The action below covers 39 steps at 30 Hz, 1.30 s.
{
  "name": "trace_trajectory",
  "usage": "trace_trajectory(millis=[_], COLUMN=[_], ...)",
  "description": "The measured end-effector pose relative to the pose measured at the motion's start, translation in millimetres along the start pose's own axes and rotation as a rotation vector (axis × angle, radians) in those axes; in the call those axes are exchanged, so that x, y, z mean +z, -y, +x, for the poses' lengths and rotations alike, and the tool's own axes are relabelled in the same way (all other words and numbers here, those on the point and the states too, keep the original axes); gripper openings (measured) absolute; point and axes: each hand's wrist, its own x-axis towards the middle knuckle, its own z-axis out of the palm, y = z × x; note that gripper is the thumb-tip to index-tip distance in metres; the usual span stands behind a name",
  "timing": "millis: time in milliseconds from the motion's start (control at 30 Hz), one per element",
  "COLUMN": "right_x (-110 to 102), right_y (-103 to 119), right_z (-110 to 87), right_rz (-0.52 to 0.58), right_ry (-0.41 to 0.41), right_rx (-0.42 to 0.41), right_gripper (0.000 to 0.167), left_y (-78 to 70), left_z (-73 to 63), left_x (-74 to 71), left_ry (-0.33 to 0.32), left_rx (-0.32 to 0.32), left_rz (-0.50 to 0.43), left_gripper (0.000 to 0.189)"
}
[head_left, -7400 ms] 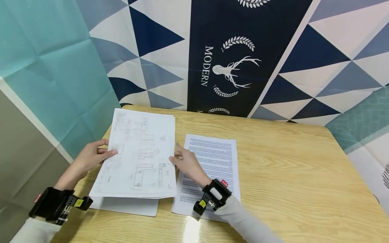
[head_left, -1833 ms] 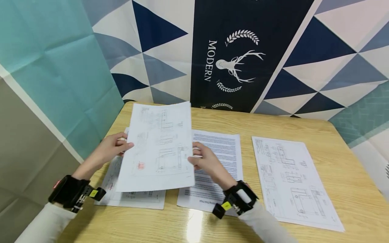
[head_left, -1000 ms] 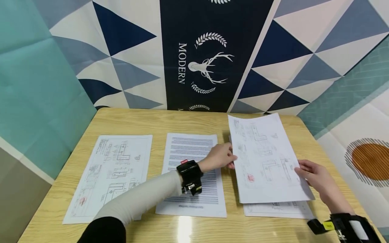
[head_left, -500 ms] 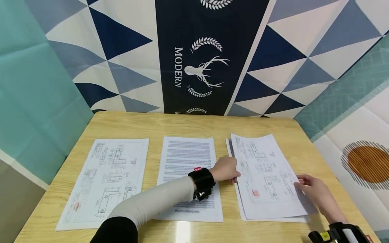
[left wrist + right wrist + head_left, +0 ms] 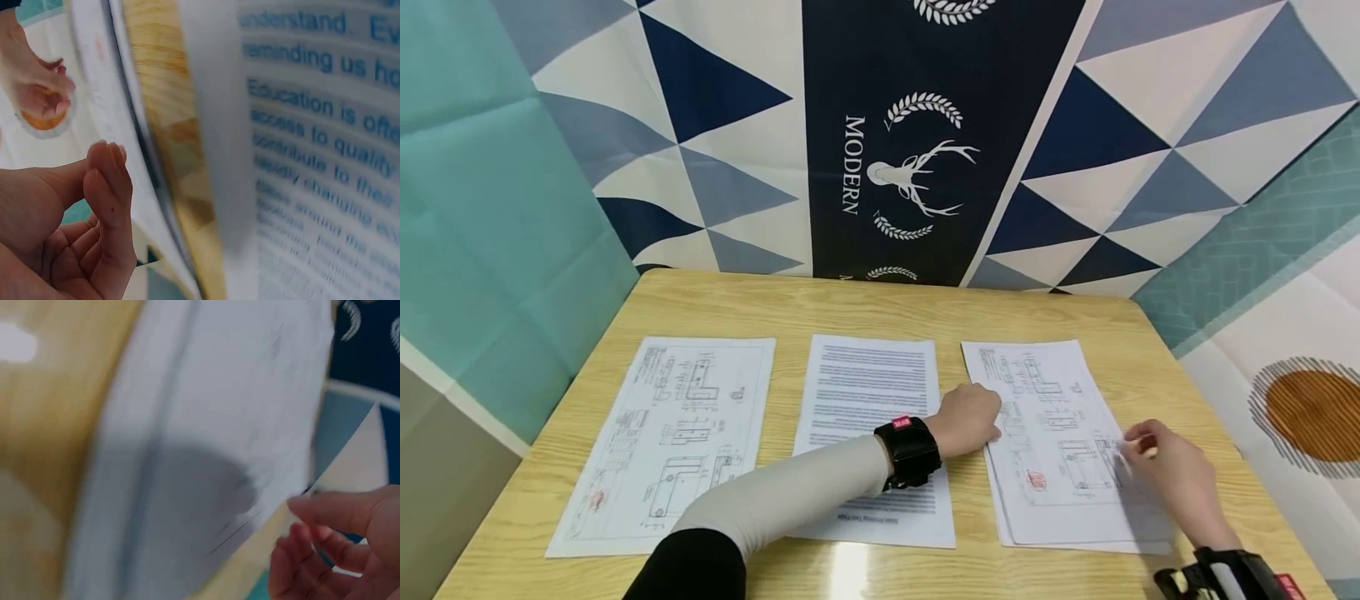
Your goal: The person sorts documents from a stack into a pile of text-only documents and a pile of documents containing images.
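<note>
On the table's right lies a stack of printed technical drawings (image 5: 1037, 417) with a red stamp; its sheets are slightly offset at the lower left. My left hand (image 5: 967, 419) reaches across to the stack's left edge. In the left wrist view, that left hand (image 5: 81, 231) has curled fingers, thumb tip against fingertips, and no sheet shows between them. At the stack's right edge is my right hand (image 5: 1176, 475), blurred. The right wrist view shows this right hand (image 5: 340, 540) with thumb and fingers apart, loosely bent, beside the paper's edge and holding nothing.
A text page (image 5: 872, 375) lies mid-table, partly under my left forearm. Another drawing stack (image 5: 662, 442) lies at the left. The wooden table (image 5: 737, 304) meets a patterned cloth backdrop (image 5: 737, 125) at its back edge.
The stack shifted from left to right between my hands, and its carried sheets came down on the papers at the right. Since half a second ago they lie flatter, and the right hand has released them.
</note>
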Motion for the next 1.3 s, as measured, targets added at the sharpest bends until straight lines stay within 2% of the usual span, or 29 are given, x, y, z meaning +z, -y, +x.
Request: trace_trajectory(millis=[67, 133, 200, 333, 500, 600, 667, 833, 1033, 1167, 1233, 1300], right_x=[7, 14, 22, 38, 56, 68, 77, 98, 124, 142, 149, 154], right_y=[25, 54, 85, 140, 194, 224, 245, 295, 342, 363, 370, 377], right_z=[-3.3, -5.7, -6.7, -6.8, -6.8, -9.8, -13.9, -28.6, -50.3, -61.5, -65.0, -67.0], right_rz=[0.026, 0.052, 0.087, 0.131, 0.157, 0.152, 0.153, 0.151, 0.16, 0.149, 0.117, 0.066], right_ry=[-0.117, -0.205, -0.255, -0.282, -0.247, -0.244, -0.238, -0.189, -0.079, -0.005, 0.04, 0.08], right_rx=[-0.11, -0.22, -0.308, -0.425, -0.471, -0.508, -0.534, -0.589, -0.666, -0.703, -0.693, -0.672], right_gripper=[0.01, 0.012, 0.015, 0.019, 0.02, 0.02, 0.016, 0.003, 0.019, 0.035, 0.046, 0.057], left_y=[6.8, 16.1, 26.9, 53.2, 92.9, 119.7, 138.1, 180.9, 229.6, 257.9, 267.6, 274.4], left_z=[-9.9, -20.4, -30.3, -50.3, -80.1, -102.2, -118.8, -166.9, -234.5, -278.6, -297.1, -311.9], left_x=[-9.0, -18.8, -27.7, -40.9, -50.5, -54.9, -58.3, -68.6, -79.7, -85.9, -86.7, -85.6], left_ry=[-0.041, -0.088, -0.139, -0.21, -0.294, -0.343, -0.367, -0.425, -0.47, -0.456, -0.401, -0.318], left_rx=[0.027, 0.048, 0.04, -0.021, -0.08, -0.111, -0.156, -0.292, -0.43, -0.594, -0.672, -0.73], left_rz=[-0.002, -0.006, -0.009, -0.02, -0.056, -0.073, -0.065, -0.021, 0.02, 0.033, 0.035, 0.024], left_gripper=[0.021, 0.021, 0.022, 0.031, 0.032, 0.027, 0.024, 0.022, 0.012, 0.017, 0.029, 0.045])
